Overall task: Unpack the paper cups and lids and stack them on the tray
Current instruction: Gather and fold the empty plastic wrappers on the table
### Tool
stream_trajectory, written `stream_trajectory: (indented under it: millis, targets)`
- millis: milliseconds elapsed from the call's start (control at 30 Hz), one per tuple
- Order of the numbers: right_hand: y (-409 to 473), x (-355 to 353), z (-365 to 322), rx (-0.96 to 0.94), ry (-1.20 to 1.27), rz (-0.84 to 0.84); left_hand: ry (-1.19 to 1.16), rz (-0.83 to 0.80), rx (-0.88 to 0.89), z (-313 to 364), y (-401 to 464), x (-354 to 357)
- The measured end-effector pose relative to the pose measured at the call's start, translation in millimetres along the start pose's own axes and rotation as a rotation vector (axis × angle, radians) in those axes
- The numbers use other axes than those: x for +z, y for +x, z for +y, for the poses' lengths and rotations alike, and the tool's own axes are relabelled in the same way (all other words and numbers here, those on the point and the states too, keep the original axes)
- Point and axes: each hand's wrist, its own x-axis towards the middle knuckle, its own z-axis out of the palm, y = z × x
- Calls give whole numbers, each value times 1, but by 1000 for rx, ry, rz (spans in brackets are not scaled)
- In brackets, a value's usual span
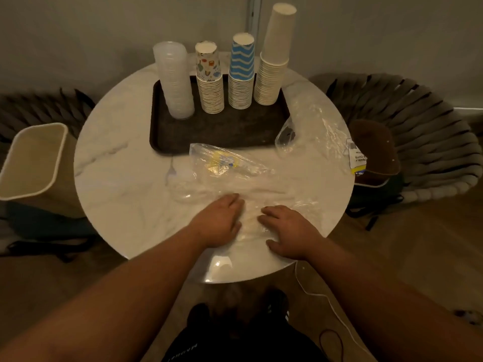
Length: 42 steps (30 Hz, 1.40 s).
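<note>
Left hand (pixel 222 220): flat on the clear wrapping, fingers straight, pressing it down, gripping nothing.
Right hand (pixel 285 231): also flat on the same wrapping, fingers spread, nothing pinched as far as seen; fingertips a little blurred, so perhaps a light hold on a fold.
Empty wrapping (pixel 261 189): spread over the near half of the round table (pixel 109 178), one end with a yellow label (pixel 219 160) lying on the tray's front rim, another bag (pixel 313 131) reaching past the table's right edge.
Tray (pixel 209 131): dark, at the far side of the table.
Lids (pixel 175 82): one clear stack, far-left corner of the tray.
Paper cups: three stacks upside down in a row, patterned (pixel 209 82), blue wavy (pixel 241 74), plain tall (pixel 274 61); all on the tray already.
Task state: unpacking looks finished, only loose plastic left.
Risk one: pulling the wrapping toward the body could drag the part on the tray's rim and shake the tray.
Risk two: tall plain stack leans slightly, close to the crumpled bag; a snag there could tip it.
Risk three: slippery film on smooth marble, sliding off the right edge toward the chair (pixel 407 137).
Bin (pixel 34 163): left of the table, open.
</note>
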Motion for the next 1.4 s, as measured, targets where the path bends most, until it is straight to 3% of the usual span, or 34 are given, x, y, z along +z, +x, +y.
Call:
stream_trajectory:
  millis: [33, 133, 233, 333, 467, 567, 667, 767, 833, 933, 1000, 1033, 1100, 1200, 1300, 1333, 1400]
  targets:
    - [1, 0, 6, -7, 0, -13, -6, 7, -29, -2, 0, -5]
    - [-1, -1, 25, -61, -31, -37, 110, 105, 95, 8, -13, -9]
    - [-4, 1, 33, -106, -42, -59, 126, 70, 81, 17, -32, 11]
    - [-3, 7, 38, -151, -75, 80, 125, 121, -25, 18, -35, 24]
    - [-2, 9, 40, -189, -54, 213, 186, 120, -9, 14, -30, 17]
    - [-6, 2, 33, -62, -3, 169, 147, 59, -84, 15, -40, 12]
    - [-1, -2, 33, 214, 139, 179, -4, 59, -294, 11, -37, 6]
    - [9, -7, 33, 398, 93, 163, -42, 89, -362, 0, -26, 10]
    - [11, -8, 34, 447, -3, 140, -64, 178, -321, -6, -27, 12]
    - [8, -8, 36, 502, -80, 110, 83, 349, -174, -10, -35, 13]
    - [7, -7, 34, 516, -82, 113, 96, 440, 12, 0, -32, 19]
    - [7, -7, 32, 511, -77, 124, 75, 409, 117, 8, -27, 22]
    - [9, -10, 34, 507, -74, 154, 102, 161, 231, 24, -17, 30]
    - [0, -17, 46, 566, -140, 157, 197, -97, 101, 30, -10, 37]
    - [-12, -22, 56, 654, -188, 353, 214, -91, 98, 28, -10, 42]
    - [-12, -21, 49, 591, -130, 470, 216, -110, 93, 27, -11, 44]
    - [-9, -13, 24, 231, -6, 629, 222, -105, 94, 27, -9, 47]
